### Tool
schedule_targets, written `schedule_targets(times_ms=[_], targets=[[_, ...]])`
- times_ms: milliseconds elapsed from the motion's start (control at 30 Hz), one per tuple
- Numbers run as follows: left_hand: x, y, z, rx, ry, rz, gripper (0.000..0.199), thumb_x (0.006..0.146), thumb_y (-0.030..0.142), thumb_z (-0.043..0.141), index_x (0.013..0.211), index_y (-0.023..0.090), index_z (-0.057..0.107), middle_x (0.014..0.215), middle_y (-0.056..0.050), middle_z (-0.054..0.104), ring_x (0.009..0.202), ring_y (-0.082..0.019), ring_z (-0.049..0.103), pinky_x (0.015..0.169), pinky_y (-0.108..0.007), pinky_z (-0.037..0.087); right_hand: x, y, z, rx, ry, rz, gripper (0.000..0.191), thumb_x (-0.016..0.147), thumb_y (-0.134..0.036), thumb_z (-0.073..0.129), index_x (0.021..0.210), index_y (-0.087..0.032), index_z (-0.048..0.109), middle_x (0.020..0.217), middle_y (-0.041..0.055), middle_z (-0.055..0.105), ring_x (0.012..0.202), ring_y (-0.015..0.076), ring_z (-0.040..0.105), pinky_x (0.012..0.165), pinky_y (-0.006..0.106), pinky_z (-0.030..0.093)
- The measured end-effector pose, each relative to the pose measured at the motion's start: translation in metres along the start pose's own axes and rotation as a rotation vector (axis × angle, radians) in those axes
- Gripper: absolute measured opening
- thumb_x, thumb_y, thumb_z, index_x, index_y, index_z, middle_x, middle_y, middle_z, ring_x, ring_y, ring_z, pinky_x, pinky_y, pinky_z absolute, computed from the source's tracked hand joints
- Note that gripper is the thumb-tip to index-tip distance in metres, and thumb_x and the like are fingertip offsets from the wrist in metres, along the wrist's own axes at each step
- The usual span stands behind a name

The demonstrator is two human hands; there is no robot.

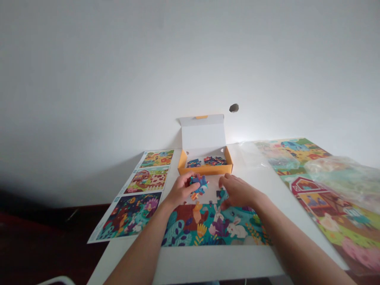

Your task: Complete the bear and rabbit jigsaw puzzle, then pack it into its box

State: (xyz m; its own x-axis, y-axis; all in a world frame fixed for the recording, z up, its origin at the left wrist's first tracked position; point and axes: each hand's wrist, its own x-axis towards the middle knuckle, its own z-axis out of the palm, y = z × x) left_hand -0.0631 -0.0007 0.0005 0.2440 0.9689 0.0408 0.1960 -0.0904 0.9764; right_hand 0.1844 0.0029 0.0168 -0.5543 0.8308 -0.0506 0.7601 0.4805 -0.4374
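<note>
Two bare forearms (139, 253) are extended over the tabletop (208, 263). Blue jigsaw pieces (199, 184) are pinched in the left hand (180, 190), while the right hand (236, 192) is held loosely curved over the part-built puzzle (208, 225). An orange box (204, 169) of loose pieces is set just beyond.

Left forearm (142, 249) and right forearm (299, 245) come in bare from the bottom, left hand (180, 190) curled into a pinch, right hand (236, 192) palm-down with fingers drooping forward, pretty close together.
</note>
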Motion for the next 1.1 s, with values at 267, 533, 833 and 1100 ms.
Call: schedule_targets(times_ms=[267,533,833,1100], targets=[[0.006,-0.005,0.001,0.092,0.098,0.067,0.020,0.077,0.033,0.062,0.088,0.017,0.057,0.084,0.000,0.060,0.078,-0.015,0.058,0.070,-0.024,0.046,0.019,-0.008,0.020,0.211,0.071,-0.053,0.044,0.064,-0.012,0.073,0.103,-0.020,0.055,0.089,0.0057,0.064,0.080,0.0204,0.058,0.067,0.027,0.037],[0.009,-0.011,0.002,0.204,0.147,0.103,0.019,0.077,0.034,0.061,0.086,0.018,0.057,0.079,0.001,0.061,0.074,-0.015,0.058,0.070,-0.025,0.046,0.025,-0.011,0.027,0.382,0.263,-0.167,0.031,0.072,-0.008,0.059,0.099,-0.022,0.061,0.091,0.0019,0.067,0.083,0.0181,0.060,0.076,0.029,0.042],[0.006,-0.004,0.006,0.291,0.065,0.165,0.017,0.081,0.033,0.059,0.085,0.017,0.057,0.077,0.001,0.058,0.069,-0.013,0.054,0.064,-0.022,0.043,0.029,-0.019,0.029,0.542,0.406,-0.188,0.024,0.077,-0.013,0.056,0.099,-0.019,0.063,0.095,0.0016,0.068,0.082,0.0158,0.060,0.077,0.027,0.044],[0.002,-0.001,0.009,0.125,-0.041,0.067,0.031,0.078,0.040,0.062,0.098,0.018,0.053,0.071,0.003,0.059,0.062,-0.014,0.057,0.058,-0.024,0.046,0.037,-0.017,0.039,0.618,0.524,-0.097,0.018,0.079,-0.030,0.063,0.095,-0.020,0.060,0.082,0.0011,0.065,0.071,0.0141,0.056,0.066,0.025,0.043]])
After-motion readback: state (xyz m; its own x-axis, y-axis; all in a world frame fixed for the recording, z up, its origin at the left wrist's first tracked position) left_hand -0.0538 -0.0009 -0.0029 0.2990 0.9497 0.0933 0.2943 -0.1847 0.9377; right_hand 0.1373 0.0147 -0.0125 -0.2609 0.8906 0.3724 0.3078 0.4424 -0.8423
